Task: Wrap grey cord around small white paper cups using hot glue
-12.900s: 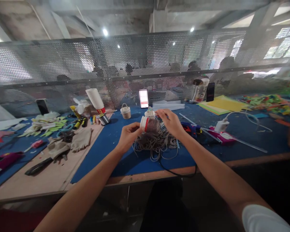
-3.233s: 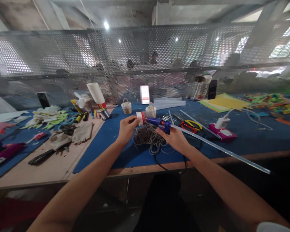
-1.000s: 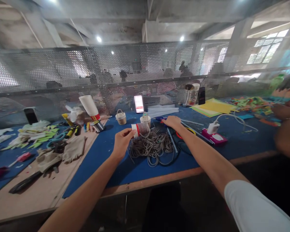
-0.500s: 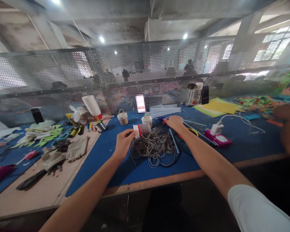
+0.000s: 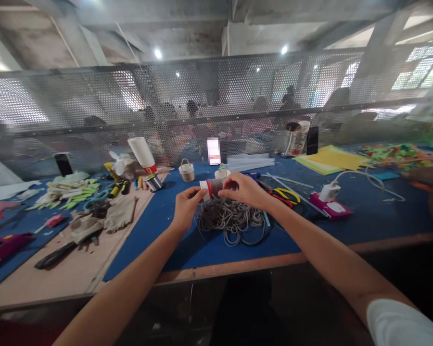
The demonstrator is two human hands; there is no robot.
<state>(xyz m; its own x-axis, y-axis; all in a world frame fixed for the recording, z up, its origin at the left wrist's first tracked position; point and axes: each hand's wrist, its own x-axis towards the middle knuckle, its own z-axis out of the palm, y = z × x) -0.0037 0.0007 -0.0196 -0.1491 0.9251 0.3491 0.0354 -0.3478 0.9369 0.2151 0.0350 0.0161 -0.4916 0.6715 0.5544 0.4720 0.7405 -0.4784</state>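
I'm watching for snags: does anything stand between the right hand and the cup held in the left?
Nothing visible does. The right hand is at the brownish end of the cup, opposite the left hand. The grey cord pile shows below, not between.

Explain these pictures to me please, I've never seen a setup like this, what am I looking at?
There is no machine: everything is seen from one camera worn on the head, looking forward and down. The bare left hand holds a white cup with a red band, tipped on its side. The right hand is at the cup's darker end; whether it grips is unclear. Both hands are the wearer's own. Below, a tangle of gray cord lies on the blue tabletop. Farther back are a small handled bucket and yellow sheets.
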